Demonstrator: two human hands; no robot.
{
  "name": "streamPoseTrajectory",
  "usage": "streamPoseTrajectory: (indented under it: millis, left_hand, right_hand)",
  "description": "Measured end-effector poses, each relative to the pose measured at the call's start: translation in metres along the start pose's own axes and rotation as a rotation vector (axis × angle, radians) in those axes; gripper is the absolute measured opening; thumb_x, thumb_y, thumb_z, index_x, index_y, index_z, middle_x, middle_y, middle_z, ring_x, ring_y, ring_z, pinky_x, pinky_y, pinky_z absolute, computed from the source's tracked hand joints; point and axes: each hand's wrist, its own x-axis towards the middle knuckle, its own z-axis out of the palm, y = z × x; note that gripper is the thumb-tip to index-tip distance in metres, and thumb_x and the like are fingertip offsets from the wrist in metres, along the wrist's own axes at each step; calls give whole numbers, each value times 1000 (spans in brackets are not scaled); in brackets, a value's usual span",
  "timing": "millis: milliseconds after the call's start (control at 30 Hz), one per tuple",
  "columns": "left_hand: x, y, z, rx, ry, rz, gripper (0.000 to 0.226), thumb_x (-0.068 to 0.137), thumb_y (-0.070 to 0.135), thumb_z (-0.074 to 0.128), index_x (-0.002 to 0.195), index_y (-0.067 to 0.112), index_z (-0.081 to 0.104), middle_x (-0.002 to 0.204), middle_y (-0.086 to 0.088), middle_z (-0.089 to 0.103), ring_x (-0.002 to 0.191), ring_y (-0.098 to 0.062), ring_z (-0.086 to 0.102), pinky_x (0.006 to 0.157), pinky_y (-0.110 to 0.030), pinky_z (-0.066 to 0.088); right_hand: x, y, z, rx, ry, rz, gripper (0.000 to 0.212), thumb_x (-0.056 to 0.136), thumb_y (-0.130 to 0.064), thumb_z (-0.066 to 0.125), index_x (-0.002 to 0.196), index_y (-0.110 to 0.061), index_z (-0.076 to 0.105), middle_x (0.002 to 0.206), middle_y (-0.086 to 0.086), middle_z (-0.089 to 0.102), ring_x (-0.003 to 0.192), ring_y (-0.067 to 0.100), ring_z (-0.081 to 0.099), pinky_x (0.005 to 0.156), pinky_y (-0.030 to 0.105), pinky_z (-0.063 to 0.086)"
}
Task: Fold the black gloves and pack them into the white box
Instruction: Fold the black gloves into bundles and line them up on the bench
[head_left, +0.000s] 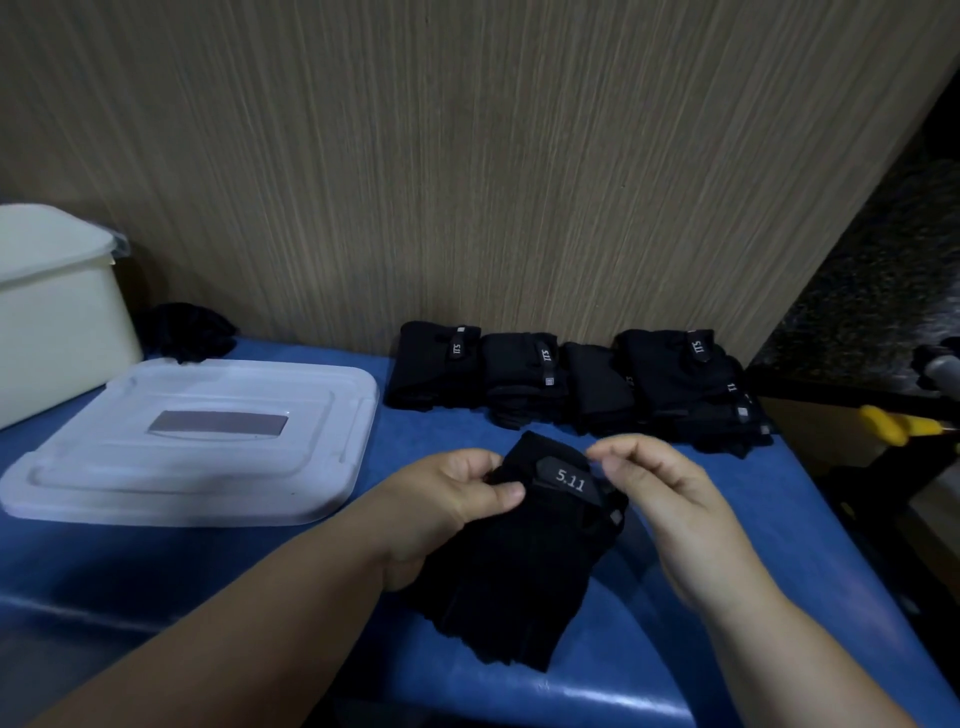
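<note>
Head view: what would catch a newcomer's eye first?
The black fabric glove with a 5.11 strap at centre front, gripped by the left hand, right hand beside its strap. Behind, a row of folded black gloves lines the wood-grain wall; a translucent plastic lid lies left.

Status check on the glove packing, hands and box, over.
Left hand grips black glove at the cuff. Right hand curled by its strap, contact unclear. Folded gloves lined along wall; white box at left, lid flat on table beside it.
</note>
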Motion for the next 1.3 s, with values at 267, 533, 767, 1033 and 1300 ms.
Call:
streamPoseTrajectory:
  millis: [267,533,767,1033,1300]
  left_hand:
    - [-4,4,4,-38,-5,54,21,96,13,51,107,3,65,96,-17,71,83,-21,69,70,-27,56]
    - [-1,6,2,158,160,154,16,97,15,53,94,11,68,84,-7,71,78,-17,66,70,-27,53]
    - [5,11,-3,508,457,272,9,87,28,68,78,25,68,67,6,59,63,-3,53,67,-20,46]
    - [-4,22,2,273,316,373,18,95,10,53,99,22,66,75,5,72,70,-3,66,69,-19,50]
    - [-5,11,-7,724,246,154,13,85,39,64,80,29,70,66,10,62,64,-2,56,65,-17,44]
  right_hand:
    - [-1,6,1,226,-285,462,61,59,-37,84,111,-11,67,98,11,70,87,23,64,72,32,50]
    - [3,5,-2,124,-229,407,44,57,-29,87,94,-11,73,90,16,72,83,19,65,77,26,44]
    - [2,4,5,91,-59,315,6,87,-4,64,90,-9,67,60,-1,59,46,8,53,39,17,37]
    - [0,-1,3,-101,20,-219,27,76,-6,65,88,-30,71,100,-8,70,96,5,64,85,13,46]
    - [1,14,-17,-528,-205,-115,62,72,17,46,80,-38,72,100,-21,67,99,-3,61,86,9,44]
